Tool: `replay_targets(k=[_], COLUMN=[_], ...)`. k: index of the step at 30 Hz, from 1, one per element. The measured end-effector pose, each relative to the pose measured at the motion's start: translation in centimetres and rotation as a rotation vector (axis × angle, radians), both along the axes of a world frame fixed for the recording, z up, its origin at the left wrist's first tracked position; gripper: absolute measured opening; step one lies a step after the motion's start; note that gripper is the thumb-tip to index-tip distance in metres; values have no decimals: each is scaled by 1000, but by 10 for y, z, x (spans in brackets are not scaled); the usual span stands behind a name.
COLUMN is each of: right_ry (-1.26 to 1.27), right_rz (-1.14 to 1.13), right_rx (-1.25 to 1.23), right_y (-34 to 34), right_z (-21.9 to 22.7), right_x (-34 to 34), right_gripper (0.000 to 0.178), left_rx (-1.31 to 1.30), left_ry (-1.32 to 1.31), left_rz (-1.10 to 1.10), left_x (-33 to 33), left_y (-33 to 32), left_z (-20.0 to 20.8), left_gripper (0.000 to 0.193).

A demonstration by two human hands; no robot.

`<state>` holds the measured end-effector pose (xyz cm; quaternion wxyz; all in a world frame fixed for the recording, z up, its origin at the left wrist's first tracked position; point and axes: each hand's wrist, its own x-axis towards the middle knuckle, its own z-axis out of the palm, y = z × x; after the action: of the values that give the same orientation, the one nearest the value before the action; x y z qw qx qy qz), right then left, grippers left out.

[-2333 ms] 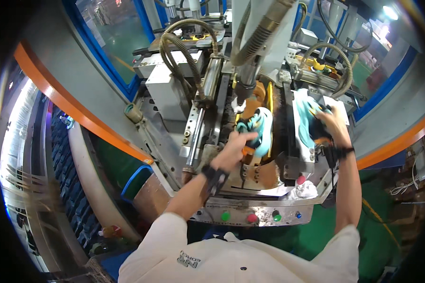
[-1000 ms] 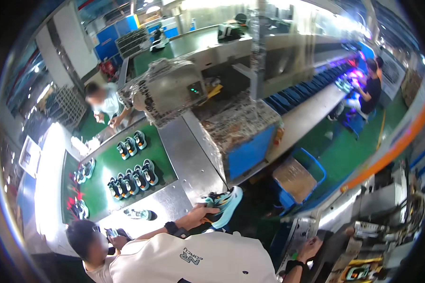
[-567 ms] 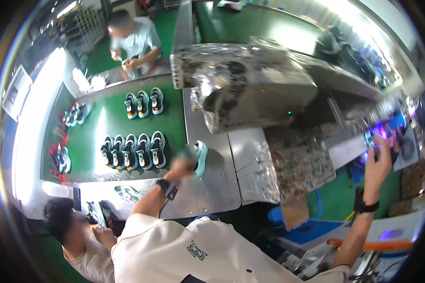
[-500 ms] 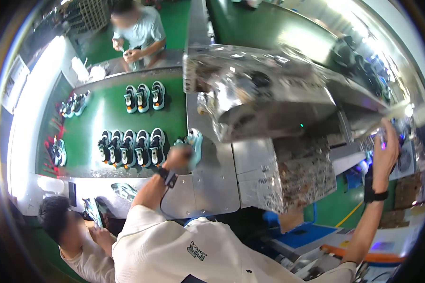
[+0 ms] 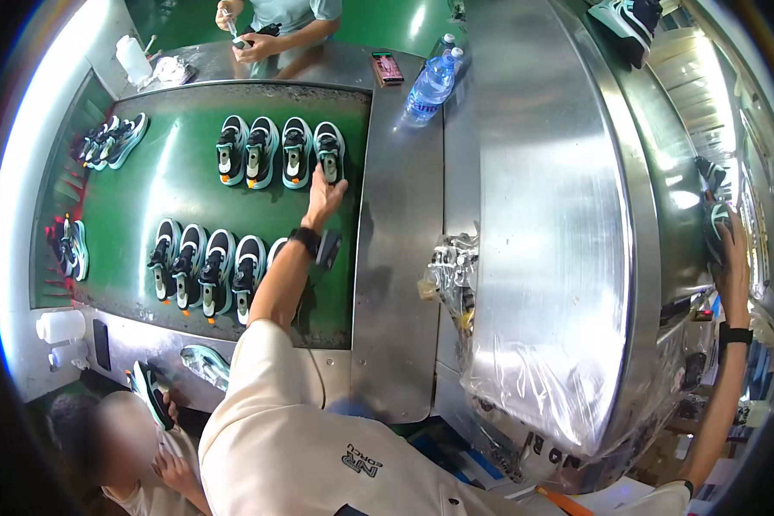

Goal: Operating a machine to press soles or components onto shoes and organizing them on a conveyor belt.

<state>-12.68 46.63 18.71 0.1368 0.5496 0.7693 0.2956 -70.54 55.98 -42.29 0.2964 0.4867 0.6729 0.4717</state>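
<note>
Sneaker [image 5: 328,151] under left hand's [image 5: 322,198] fingertips; right hand [image 5: 731,262] grips another sneaker [image 5: 715,230].

Your left arm stretches up and forward from the shoulder, elbow nearly straight, forearm bare below a pale short sleeve. A dark wristband with a small dark tab sits on the wrist. Your left hand [image 5: 324,197] is palm down, fingers extended and close together, tips pointing away from you. Your right arm reaches far out to the right, rising along the frame's edge, a dark band on its wrist. Your right hand [image 5: 731,262] is raised, fingers curled; its grip cannot be made out.
</note>
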Motion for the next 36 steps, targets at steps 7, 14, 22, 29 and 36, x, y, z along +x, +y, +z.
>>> replay_targets(k=[7, 14, 22, 29, 36], right_ry=[-10, 262, 1226, 1471, 1928], right_rz=[226, 129, -43, -411, -579], right_rx=[139, 492, 810, 832, 1430], right_y=[-3, -110, -364, -586, -806], right_z=[-7, 43, 72, -48, -203], right_x=[17, -32, -40, -72, -145], right_gripper=[55, 44, 33, 26, 77], left_rx=[-277, -504, -473, -997, -1390], left_ry=[-693, -822, -1124, -1352, -946], left_rz=[-171, -1096, -1731, -2135, -2151], left_x=[59, 155, 294, 387, 422], left_y=[-209, -337, -361, -508, -697], left_z=[-47, 134, 346, 427, 377], left_gripper=[68, 15, 63, 97, 54])
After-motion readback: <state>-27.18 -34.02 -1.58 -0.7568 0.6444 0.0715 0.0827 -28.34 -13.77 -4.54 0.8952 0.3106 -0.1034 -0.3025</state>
